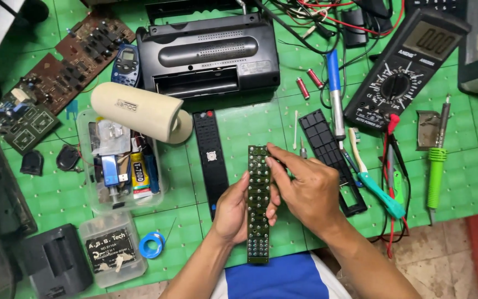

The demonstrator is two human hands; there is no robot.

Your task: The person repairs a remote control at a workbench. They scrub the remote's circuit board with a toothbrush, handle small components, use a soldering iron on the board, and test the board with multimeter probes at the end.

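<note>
Both hands (233, 213) (305, 191) hold long green circuit board (258, 202) (contact-dotted).

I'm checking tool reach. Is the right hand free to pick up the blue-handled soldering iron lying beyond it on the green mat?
Probably not yet: the right hand is pinching the long green circuit board, though the blue-handled soldering iron lies uncovered just past its fingertips.
</note>
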